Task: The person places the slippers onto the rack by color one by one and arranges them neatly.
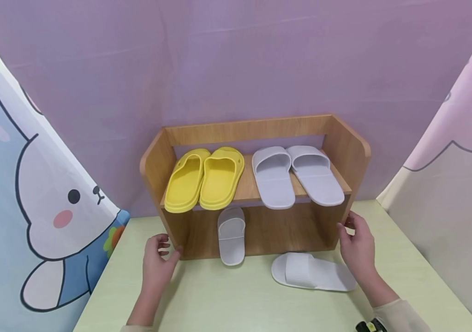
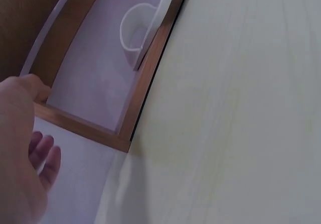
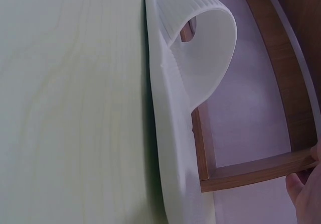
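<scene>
A small wooden shoe rack (image 1: 256, 230) stands between my two hands. My left hand (image 1: 158, 260) holds the lower front edge of its left side panel, thumb on the edge and other fingers bent outside. My right hand (image 1: 358, 244) grips the right side panel between thumb and fingers, a little higher. On the upper shelf sit a pair of yellow clogs (image 1: 219, 182) at left and a pair of pale lavender slide slippers (image 1: 275, 184) at right. One grey slide slipper (image 1: 232, 244) lies on the lower shelf, its toe inward. A white slide slipper (image 1: 323, 274) lies before the rack, near my right hand.
The rack stands on a pale wood-grain table (image 1: 219, 304). A purple cloth (image 1: 260, 64) hangs behind it. Cartoon-printed cloths flank the table, with a rabbit (image 1: 61, 216) at left. Something small and black (image 1: 370, 325) sits by the right sleeve.
</scene>
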Tool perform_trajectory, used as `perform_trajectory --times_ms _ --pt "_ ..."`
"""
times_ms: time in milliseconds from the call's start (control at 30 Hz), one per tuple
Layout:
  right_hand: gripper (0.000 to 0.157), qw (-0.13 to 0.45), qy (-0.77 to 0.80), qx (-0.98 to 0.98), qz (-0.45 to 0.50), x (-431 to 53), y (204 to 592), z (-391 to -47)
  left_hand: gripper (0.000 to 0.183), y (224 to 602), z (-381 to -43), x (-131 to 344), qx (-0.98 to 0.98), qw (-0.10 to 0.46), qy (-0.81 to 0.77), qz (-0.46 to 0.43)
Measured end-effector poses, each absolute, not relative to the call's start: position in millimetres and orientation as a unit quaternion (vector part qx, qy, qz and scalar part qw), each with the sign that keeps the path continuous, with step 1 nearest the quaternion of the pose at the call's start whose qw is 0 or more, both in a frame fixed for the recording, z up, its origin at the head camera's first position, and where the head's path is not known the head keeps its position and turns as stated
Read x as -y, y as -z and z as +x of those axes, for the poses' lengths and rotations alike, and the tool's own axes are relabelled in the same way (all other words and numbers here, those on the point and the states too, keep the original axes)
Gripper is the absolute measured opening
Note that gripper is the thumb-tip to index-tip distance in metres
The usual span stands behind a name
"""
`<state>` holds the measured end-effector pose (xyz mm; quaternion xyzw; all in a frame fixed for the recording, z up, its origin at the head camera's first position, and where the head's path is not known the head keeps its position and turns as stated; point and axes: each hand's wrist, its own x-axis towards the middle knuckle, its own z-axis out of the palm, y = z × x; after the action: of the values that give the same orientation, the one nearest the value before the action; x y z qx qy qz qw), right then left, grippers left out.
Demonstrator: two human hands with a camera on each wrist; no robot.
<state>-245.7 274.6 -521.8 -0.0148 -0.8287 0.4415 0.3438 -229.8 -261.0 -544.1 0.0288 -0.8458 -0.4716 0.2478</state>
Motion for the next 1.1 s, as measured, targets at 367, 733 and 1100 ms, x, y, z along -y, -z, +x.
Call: perform_trajectory --times_ms 367,733,1100 --pt "0.041 0.332 -0.447 0.830 -0.015 -275 520 -245 0.058 548 -241 266 0.825 0.267 0.497 -0.033" --pt "0.039 0.310 -0.447 0.839 -0.015 -280 517 -243 0.051 552 -244 265 0.822 0.279 0.497 -0.012" --pt "0.028 0.257 -0.416 0.872 0.032 -295 529 -224 0.048 552 -247 263 0.827 0.271 0.492 -0.005"
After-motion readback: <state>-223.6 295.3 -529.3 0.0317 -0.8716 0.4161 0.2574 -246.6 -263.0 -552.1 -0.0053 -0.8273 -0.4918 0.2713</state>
